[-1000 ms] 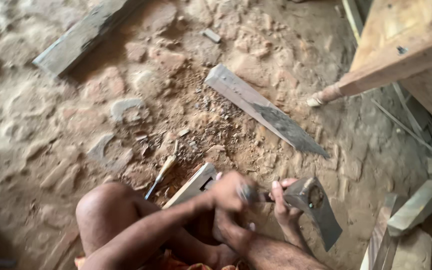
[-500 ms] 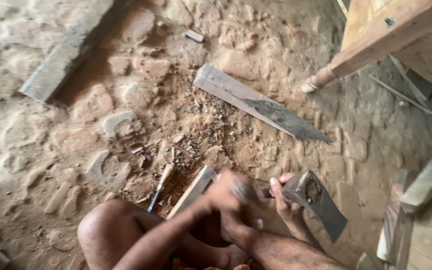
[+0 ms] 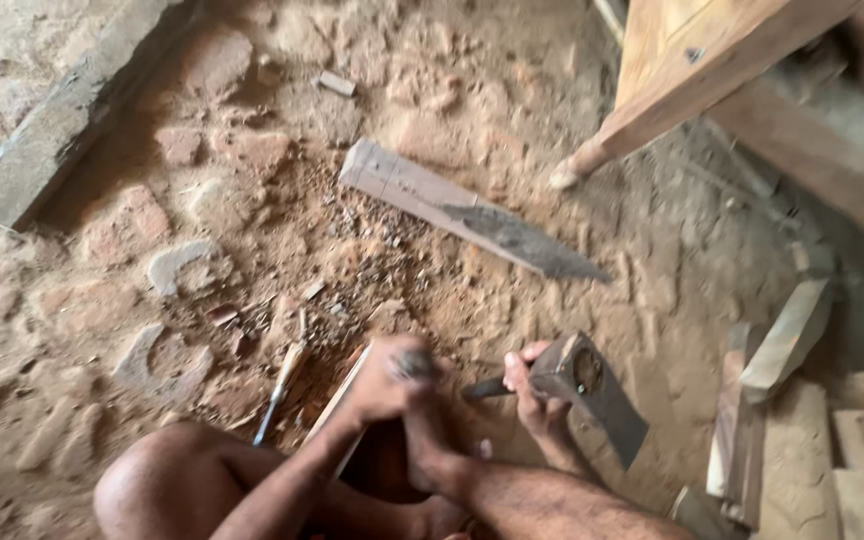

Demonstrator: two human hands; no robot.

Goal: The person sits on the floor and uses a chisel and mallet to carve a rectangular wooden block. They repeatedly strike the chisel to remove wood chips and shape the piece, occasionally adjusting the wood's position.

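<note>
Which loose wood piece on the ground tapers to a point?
The plank in the middle, above the hands: one end square, the other a dark point. The top-left board stays even.

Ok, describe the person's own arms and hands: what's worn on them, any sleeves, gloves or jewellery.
Both forearms are bare, with no sleeves in view. The left hand and the right hand wear no gloves. No watch, bracelet or ring can be made out, though the picture is blurred, so small items could be missed. The arms look dusty, and the knee beside them is bare too.
</note>
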